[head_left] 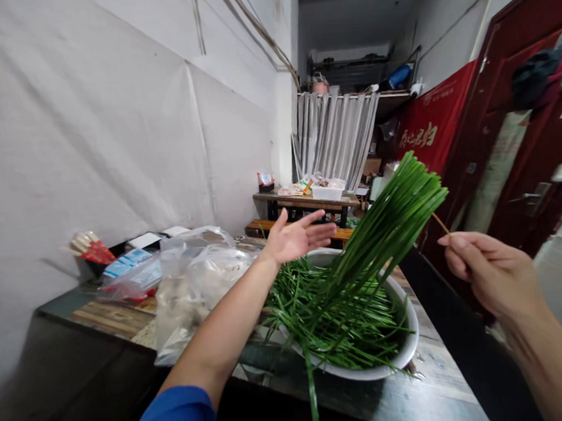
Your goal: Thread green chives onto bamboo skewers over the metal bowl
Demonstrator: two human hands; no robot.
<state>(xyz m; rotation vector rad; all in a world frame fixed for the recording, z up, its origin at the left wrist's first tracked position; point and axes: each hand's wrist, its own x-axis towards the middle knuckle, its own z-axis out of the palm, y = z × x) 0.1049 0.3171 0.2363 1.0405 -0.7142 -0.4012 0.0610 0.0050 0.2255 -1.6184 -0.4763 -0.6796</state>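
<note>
Reaching out over the table, the left hand is held palm up with its fingers spread and holds nothing; it hovers above the far left rim of the bowl, clear of the greens. The right hand, nearer and to the right, has its fingers curled, and thumb and forefinger pinch a thin stick. The stick runs up and left into a bunch of long green chives that stands tilted, its cut ends fanned out high at the far right and its lower part leaning down towards the bowl. How the stick joins the bunch cannot be told, as the leaves hide it.

The bowl is pale, wide and shallow, and sits on the table just right of the left forearm. It is heaped with loose chives, some hanging over the near rim. To the left of the arm lie clear plastic bags, touching the bowl's side or just beside it. Farther left, by the white wall, stands a holder of chopsticks in red wrappers. A second table with boxes stands far behind.
</note>
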